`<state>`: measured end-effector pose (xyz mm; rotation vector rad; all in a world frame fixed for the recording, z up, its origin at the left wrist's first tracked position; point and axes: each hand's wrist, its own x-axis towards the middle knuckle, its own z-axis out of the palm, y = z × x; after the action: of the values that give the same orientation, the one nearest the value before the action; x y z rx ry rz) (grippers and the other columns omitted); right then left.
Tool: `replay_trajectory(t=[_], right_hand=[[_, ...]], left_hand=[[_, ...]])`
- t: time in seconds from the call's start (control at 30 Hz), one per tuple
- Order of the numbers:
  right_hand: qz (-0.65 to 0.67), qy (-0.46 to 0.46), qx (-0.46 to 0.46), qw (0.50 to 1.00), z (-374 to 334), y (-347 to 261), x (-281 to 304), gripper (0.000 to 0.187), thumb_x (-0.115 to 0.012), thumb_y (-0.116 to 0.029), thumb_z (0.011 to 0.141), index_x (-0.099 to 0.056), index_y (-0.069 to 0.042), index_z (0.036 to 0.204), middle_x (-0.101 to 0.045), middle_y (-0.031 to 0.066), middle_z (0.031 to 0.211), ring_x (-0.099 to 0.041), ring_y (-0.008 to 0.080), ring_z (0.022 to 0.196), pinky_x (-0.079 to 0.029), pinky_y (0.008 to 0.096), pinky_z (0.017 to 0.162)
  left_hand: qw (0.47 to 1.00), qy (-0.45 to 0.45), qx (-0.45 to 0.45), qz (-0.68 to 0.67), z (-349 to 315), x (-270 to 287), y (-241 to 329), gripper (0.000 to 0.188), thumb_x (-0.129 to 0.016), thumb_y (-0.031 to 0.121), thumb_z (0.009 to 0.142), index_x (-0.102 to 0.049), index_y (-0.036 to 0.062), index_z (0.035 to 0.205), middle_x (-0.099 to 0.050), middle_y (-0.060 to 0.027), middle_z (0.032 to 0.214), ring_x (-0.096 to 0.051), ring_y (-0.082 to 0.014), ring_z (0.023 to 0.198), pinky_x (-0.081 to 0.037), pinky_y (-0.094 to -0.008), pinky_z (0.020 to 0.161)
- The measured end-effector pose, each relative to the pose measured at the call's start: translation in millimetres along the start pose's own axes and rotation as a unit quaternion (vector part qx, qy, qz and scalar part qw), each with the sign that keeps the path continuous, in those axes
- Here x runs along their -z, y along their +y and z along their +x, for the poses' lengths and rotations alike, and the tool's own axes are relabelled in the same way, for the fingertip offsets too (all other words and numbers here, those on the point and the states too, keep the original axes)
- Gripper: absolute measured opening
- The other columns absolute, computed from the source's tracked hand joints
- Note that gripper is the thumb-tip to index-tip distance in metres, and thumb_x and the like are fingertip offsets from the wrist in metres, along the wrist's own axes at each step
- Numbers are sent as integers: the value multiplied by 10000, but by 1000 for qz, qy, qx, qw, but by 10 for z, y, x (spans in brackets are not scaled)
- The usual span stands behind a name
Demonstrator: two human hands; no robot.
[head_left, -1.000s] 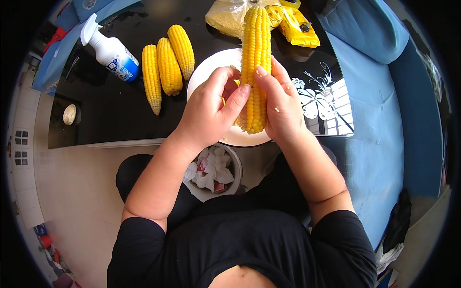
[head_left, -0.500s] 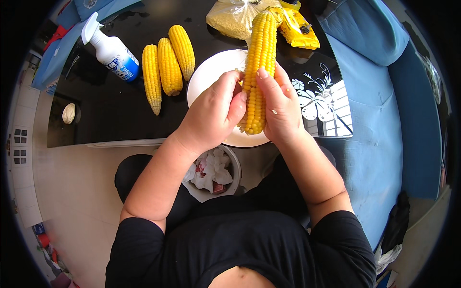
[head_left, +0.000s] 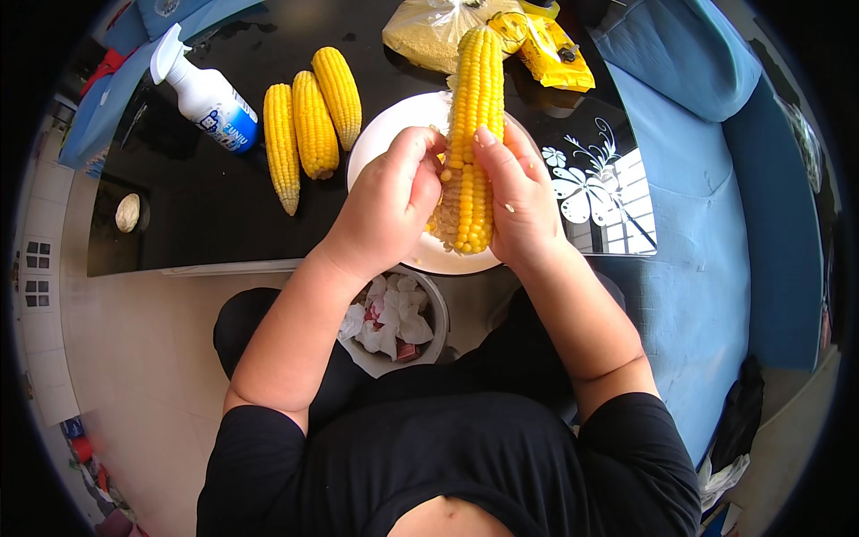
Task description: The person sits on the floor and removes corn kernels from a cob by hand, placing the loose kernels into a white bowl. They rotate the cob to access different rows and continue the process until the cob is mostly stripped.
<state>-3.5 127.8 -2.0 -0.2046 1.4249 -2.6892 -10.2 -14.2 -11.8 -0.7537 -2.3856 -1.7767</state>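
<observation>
My right hand [head_left: 526, 201] is closed round the lower part of a yellow ear of corn [head_left: 480, 98], which stands almost upright over a white bowl [head_left: 389, 121]. Down the ear's left side runs a pale strip without kernels, while full rows cover the rest. Close against that stripped side is my left hand [head_left: 376, 201], its fingers curled in and thumb bent. A bit of yellow shows at its fingertips; what lies inside the fingers is hidden. Small pale bits cling to my right hand. Most of the bowl's inside is covered by my hands and the corn.
Three more ears of corn [head_left: 316, 125] lie left of the bowl on the black table [head_left: 206, 224], beside a spray bottle [head_left: 215, 107]. A clear bag of yellow grains [head_left: 425, 40] and a yellow packet [head_left: 559, 58] are behind. Below stands a waste bin [head_left: 437, 331]; right, a blue sofa [head_left: 689, 215].
My left thumb has come away from the ear and curled in. More of the bare strip now shows, and the ear has shifted slightly left.
</observation>
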Motion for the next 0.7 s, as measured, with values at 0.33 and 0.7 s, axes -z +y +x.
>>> replay_trajectory(t=[0.33,0.7], right_hand=[[-48,-14,24,998,-3,3,-21,394,-526,-220,888,-384,-12,1191,-506,41,988,-494,95,886,-421,242,784],[-19,5,8,1000,-3,16,3,381,-508,-218,895,-389,-14,1195,-507,40,991,-491,97,891,-417,248,793]], left_hand=[[997,-11,5,-74,0,-1,6,187,-488,108,887,-458,-23,1016,-596,-133,837,-599,-195,737,-475,-297,664],[1000,14,2,-25,4,-6,-47,192,-470,65,866,-474,-40,1027,-589,-159,885,-594,-231,794,-470,-312,734]])
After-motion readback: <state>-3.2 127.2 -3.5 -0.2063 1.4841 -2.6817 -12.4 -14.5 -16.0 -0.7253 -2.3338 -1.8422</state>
